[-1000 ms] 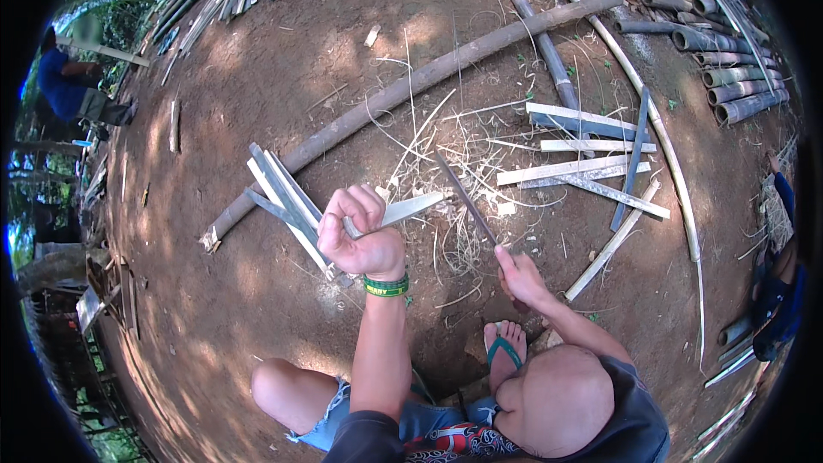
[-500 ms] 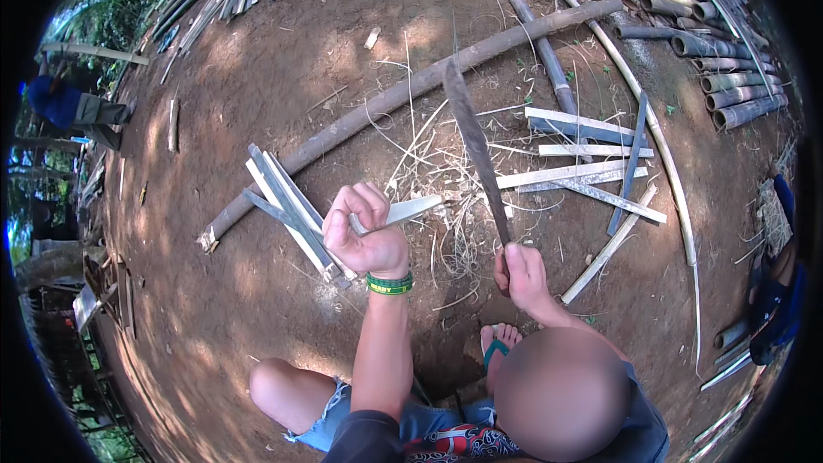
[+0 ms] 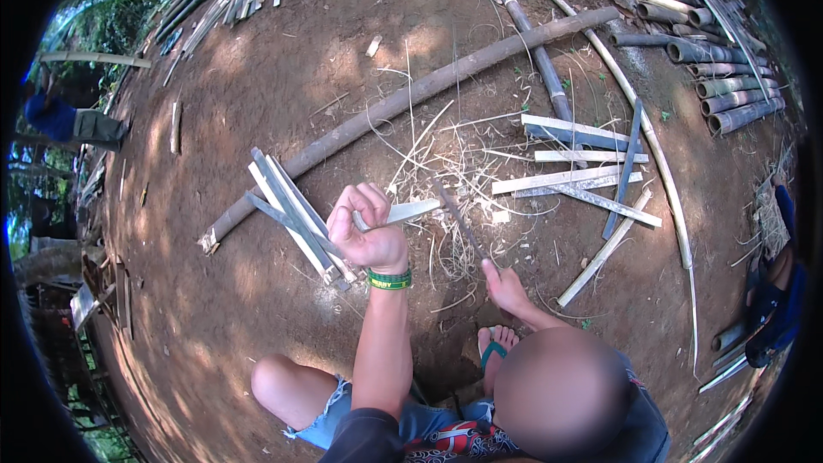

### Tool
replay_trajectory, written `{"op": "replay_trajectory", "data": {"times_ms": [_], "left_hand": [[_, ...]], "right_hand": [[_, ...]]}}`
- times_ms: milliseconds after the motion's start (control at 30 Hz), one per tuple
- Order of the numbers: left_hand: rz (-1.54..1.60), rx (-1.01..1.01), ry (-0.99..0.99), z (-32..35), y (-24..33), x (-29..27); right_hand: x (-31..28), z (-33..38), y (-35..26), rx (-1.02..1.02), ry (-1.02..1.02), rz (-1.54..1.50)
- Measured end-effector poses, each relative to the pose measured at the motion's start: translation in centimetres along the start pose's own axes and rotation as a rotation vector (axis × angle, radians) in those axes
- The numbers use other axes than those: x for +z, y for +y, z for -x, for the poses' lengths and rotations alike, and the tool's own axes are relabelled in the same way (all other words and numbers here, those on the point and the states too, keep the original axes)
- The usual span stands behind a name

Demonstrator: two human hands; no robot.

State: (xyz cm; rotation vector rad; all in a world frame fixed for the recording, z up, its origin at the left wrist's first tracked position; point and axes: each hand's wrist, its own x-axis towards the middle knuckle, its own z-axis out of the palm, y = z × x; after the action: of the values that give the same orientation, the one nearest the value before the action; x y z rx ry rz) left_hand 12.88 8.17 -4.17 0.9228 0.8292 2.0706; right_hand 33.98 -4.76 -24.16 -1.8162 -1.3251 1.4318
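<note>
My left hand [image 3: 369,230], a green band on its wrist, is closed around a short pale bamboo strip [image 3: 411,212] that juts out to the right. My right hand [image 3: 507,290] grips the handle of a machete [image 3: 463,225] with a long, dark blade. The blade slants up and leftward, passing close to the strip's free end; I cannot tell whether they touch. Thin curly bamboo shavings [image 3: 467,267] cover the ground beneath. Left of my left hand lies a small stack of split bamboo pieces [image 3: 287,206].
A long pole [image 3: 403,99] lies diagonally beyond my hands. More split bamboo [image 3: 574,130] is piled at the right, beside a long curved bamboo pole [image 3: 639,111]. Thick bamboo culms [image 3: 729,86] are stacked far right. Two other people show, one far left [image 3: 64,120], one at the right edge [image 3: 776,296].
My right hand has moved slightly left and down, swinging the machete blade from upright and raised down toward the strip. My left hand has stayed nearly still with the bamboo strip.
</note>
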Motion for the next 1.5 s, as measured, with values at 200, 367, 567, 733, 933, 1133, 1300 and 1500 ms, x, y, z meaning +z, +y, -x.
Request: {"op": "replay_trajectory", "data": {"times_ms": [200,367,567,733,933,1133,1300,1500], "left_hand": [[-0.012,0.033,0.026,-0.2,0.9,-1.5],[-0.019,0.007,0.001,0.0,0.2,-0.8],[-0.031,0.014,0.017,-0.4,0.4,-2.0],[-0.031,0.031,-0.003,-0.5,0.5,-0.8],[0.008,0.047,-0.017,-0.5,0.9,-1.6],[0.119,0.106,0.070,0.3,4.3,-4.0],[0.130,0.235,0.115,2.0,8.7,-3.3],[-0.017,0.274,0.169,3.0,4.0,-3.7]], "right_hand": [[-2.8,0.7,-9.5,0.003,-0.148,-0.239],[0.0,1.4,-4.2,-0.227,0.090,-0.095],[-1.7,0.3,-6.7,0.168,-0.146,-0.130],[-1.6,1.5,-8.3,-0.464,0.141,-0.265],[0.7,-2.2,0.0,0.463,-0.269,-0.302],[-1.7,-1.2,-1.6,0.650,-0.422,-0.560],[-2.3,-0.5,-2.0,0.459,-0.235,-0.278],[-1.2,0.7,-3.9,0.255,-0.134,-0.325]]}}
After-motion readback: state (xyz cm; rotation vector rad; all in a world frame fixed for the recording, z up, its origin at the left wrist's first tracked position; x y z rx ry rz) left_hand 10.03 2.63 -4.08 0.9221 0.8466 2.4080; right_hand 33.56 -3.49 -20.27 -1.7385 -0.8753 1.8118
